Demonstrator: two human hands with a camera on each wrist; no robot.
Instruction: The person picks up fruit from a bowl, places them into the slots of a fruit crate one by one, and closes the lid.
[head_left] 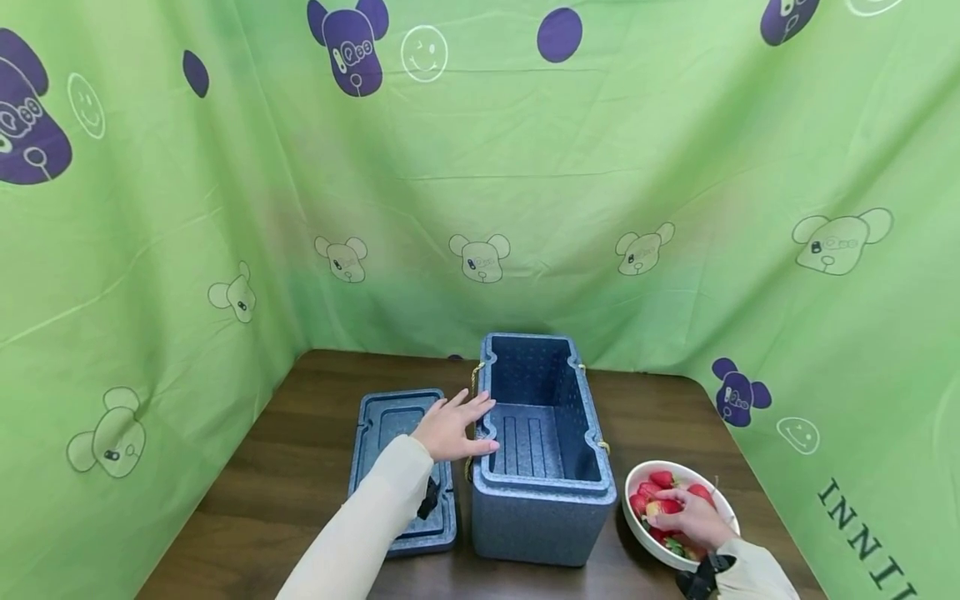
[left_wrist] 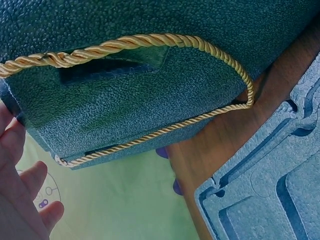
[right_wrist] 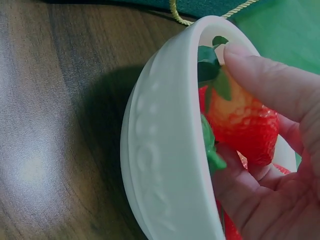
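Note:
A blue-grey foam cooler box [head_left: 543, 525] stands lidless on the table, its inside bare with grooves in the floor. At its left rim is my left hand [head_left: 452, 429], fingers spread and straight, the fingertips reaching over the edge. On the right, a white bowl [head_left: 633, 521] holds several red strawberries [head_left: 663, 479] with green leaves. My right hand [head_left: 699, 521] is down inside the bowl. Thumb and fingers pinch a strawberry [right_wrist: 245, 125], red with a paler, yellowish top, as the right wrist view shows.
The box's lid [head_left: 393, 417] lies flat on the table, left of the box. A twisted gold rope handle [left_wrist: 150, 135] loops along the box's side. Green printed cloth [head_left: 525, 167] hangs behind and at both sides of the brown wooden table [head_left: 255, 492].

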